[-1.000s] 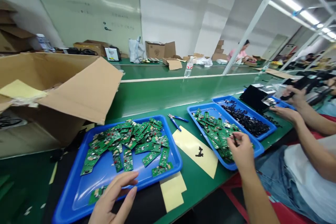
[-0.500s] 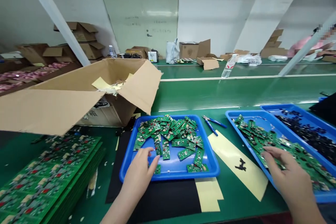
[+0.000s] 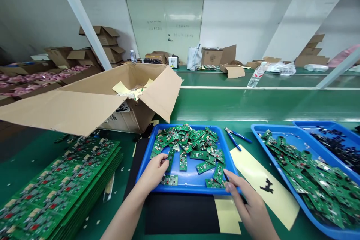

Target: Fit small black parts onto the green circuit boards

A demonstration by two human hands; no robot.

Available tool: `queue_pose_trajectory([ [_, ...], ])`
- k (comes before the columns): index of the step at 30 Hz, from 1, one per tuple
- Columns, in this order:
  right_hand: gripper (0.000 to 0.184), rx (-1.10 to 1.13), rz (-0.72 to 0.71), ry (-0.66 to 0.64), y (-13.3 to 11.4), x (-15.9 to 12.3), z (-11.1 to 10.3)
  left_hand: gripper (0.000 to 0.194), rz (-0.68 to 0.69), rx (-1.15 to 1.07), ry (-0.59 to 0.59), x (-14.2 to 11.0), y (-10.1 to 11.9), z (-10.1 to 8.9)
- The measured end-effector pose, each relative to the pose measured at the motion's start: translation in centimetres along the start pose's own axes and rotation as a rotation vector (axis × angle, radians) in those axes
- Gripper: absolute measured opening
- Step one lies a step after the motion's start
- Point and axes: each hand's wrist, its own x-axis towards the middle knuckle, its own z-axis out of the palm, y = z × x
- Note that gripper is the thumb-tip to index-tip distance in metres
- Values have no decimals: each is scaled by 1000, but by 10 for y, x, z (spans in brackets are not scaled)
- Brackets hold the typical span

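Board (image 3: 170, 156): in the left hand, tilted, at the left part of the near tray; whether its lower end touches the tray cannot be told.
Left hand (image 3: 153, 172): thumb and forefinger pinched on the board, other fingers mostly hidden.
Right hand (image 3: 247, 197): fingers closed around a slim black tool (image 3: 225, 175), its tip beside the loose boards at the tray's near right corner; contact is unclear.
Near tray (image 3: 191, 181): blue, loose boards (image 3: 194, 135) heaped toward the back, several lying apart in front, black mat (image 3: 180, 213) underneath.
Cutters (image 3: 244, 137): blue-handled, spread, just right of the near tray.
Paper (image 3: 250, 165): yellow, between near and right trays, black scraps (image 3: 267, 186) on it.
Right tray (image 3: 278, 131): full of more boards (image 3: 315, 180); beyond it, a tray of black parts (image 3: 340, 142).
Panels (image 3: 62, 183): stacked at left, before the open carton (image 3: 132, 116).
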Motion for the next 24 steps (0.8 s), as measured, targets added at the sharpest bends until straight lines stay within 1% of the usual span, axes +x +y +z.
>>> queue_pose_trajectory([
  [3, 29, 21, -43, -43, -4, 5, 10, 28, -8, -233, 47, -13, 3, -7],
  [5, 29, 53, -72, -97, -9, 11, 16, 30, -18, -350, 69, -21, 9, -10],
  [7, 31, 74, -132, -158, -17, 17, 20, 32, -29, -443, 31, -27, 15, -10],
  [9, 32, 81, -174, -187, -25, 21, 23, 35, -48, -517, -64, -32, 21, -10],
  [10, 32, 90, -178, -195, -29, 22, 24, 36, -58, -556, -115, -34, 24, -9],
  [12, 33, 118, -164, -207, -35, 23, 25, 35, -71, -635, -179, -39, 26, -5],
  [14, 42, 157, -173, -238, -40, 23, 26, 35, -66, -708, -184, -43, 27, -2],
  [16, 52, 219, -175, -249, -44, 23, 27, 38, -59, -777, -145, -48, 28, 3],
  [17, 53, 269, -150, -234, -46, 22, 27, 37, -53, -813, -121, -50, 29, 5],
  [18, 50, 329, -98, -207, -49, 22, 29, 33, -40, -844, -99, -51, 29, 7],
  [21, 25, 510, 134, -111, -56, 20, 36, 21, 44, -851, -8, -54, 31, 16],
  [22, 22, 549, 183, -103, -58, 20, 41, 20, 66, -842, 31, -55, 31, 20],
  [24, 24, 584, 211, -99, -61, 19, 50, 22, 83, -845, 86, -56, 32, 28],
])
